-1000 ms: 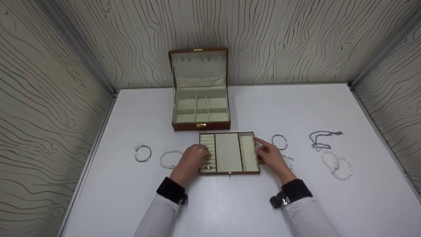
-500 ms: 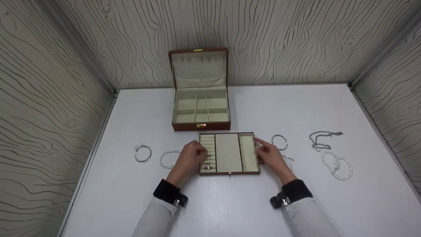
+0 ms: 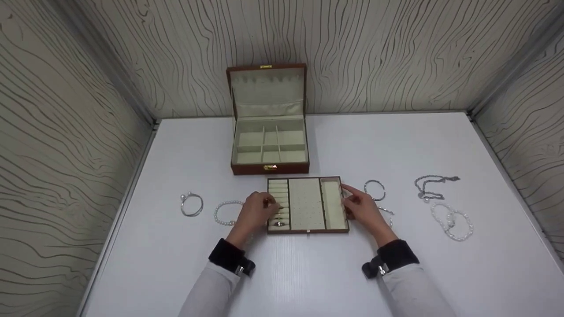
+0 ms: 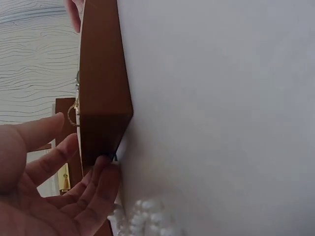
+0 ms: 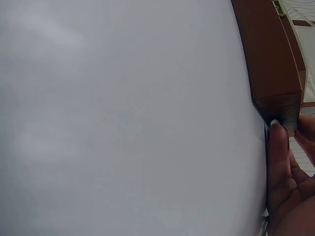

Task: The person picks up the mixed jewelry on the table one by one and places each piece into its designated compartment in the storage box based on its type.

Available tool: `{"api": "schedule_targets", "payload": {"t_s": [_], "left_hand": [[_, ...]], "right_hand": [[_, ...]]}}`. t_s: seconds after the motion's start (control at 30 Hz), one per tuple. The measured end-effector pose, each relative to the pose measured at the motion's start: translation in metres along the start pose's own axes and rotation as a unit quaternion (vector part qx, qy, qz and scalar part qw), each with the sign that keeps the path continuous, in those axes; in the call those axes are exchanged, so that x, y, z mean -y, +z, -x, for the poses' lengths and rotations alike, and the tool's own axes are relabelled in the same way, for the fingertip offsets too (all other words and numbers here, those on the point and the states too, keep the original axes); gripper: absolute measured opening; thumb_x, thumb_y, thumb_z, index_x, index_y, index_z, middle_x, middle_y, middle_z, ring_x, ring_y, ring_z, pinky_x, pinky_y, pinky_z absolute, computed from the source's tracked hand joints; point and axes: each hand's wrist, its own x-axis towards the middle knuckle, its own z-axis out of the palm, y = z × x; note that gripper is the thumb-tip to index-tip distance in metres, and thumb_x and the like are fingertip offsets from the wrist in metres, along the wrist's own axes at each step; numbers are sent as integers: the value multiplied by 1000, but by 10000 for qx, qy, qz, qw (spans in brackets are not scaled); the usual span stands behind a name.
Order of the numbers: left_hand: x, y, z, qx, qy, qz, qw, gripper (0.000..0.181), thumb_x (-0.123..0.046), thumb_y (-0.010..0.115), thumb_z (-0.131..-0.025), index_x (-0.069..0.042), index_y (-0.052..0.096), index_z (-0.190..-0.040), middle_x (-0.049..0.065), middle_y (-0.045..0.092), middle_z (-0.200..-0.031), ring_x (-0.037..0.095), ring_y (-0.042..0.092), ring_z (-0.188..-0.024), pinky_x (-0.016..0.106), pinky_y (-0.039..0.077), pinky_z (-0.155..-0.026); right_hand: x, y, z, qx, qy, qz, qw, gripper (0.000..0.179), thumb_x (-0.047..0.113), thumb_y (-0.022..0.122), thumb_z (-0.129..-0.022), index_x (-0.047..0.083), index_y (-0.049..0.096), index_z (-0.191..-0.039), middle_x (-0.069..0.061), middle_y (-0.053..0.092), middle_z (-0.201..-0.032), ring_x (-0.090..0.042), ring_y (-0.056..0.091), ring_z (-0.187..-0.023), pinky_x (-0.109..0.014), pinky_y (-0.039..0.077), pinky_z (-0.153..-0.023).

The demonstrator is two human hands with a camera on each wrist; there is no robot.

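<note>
A shallow brown jewelry tray [image 3: 304,204] lies on the table, with cream ring rolls along its left side. My left hand [image 3: 257,209] is over these rolls, thumb and index fingertips close to the top edge but apart. Its other fingers touch the tray's end wall in the left wrist view. A gold ring [image 4: 70,117] stands upright near the thumb tip. Nearer the front, a silver ring [image 3: 279,224] with a dark part sits in a roll slot. My right hand [image 3: 363,211] holds the tray's right side, fingertips against the end wall [image 5: 280,109].
Behind the tray stands an open brown jewelry box [image 3: 269,169] with several compartments. At left lie a bangle [image 3: 192,215] and a pearl bracelet [image 3: 229,202]. At right lie another bangle [image 3: 384,193], small silver pieces [image 3: 386,211], a silver chain [image 3: 429,176] and pearl strands [image 3: 460,239].
My left hand drew back slightly to the left from the ring rolls, then shifted a little to the right again. The right hand and the tray stay put.
</note>
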Motion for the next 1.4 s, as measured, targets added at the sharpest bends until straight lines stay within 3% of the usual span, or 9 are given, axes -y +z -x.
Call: {"api": "schedule_targets", "payload": {"t_s": [0.17, 0.5, 0.9, 1.4], "left_hand": [[-1, 2, -1, -133, -59, -146, 9998, 14, -22, 73, -87, -9, 68, -87, 3, 52, -83, 17, 49, -76, 34, 43, -65], [-6, 2, 0, 70, 49, -500, 9987, 8, -19, 72, -90, -12, 67, -87, 2, 50, -86, 16, 50, -75, 32, 45, -62], [-10, 7, 2, -92, -197, -815, 9964, 11, -19, 71, -91, -10, 67, -85, 3, 49, -88, 16, 53, -73, 33, 47, -60], [-13, 10, 2, -256, -112, -1049, 9941, 10, -13, 66, -90, -8, 67, -82, 6, 49, -89, 17, 52, -67, 34, 48, -57]], "right_hand": [[0, 0, 1, 23, 6, -24, 10000, 48, 10, 58, -98, 13, 49, -146, -12, 58, -98, -20, 57, -81, -29, 53, -66], [2, -1, 2, 122, -116, -213, 9996, 48, 9, 57, -99, 8, 47, -146, -13, 58, -98, -18, 57, -77, -29, 54, -62], [-1, -1, 0, 65, -38, -90, 9999, 48, 10, 57, -99, 12, 48, -146, -12, 59, -97, -20, 58, -78, -30, 55, -64], [0, 0, 0, 58, 1, -105, 9999, 48, 10, 56, -98, 11, 48, -146, -12, 60, -96, -20, 59, -77, -30, 55, -64]]}}
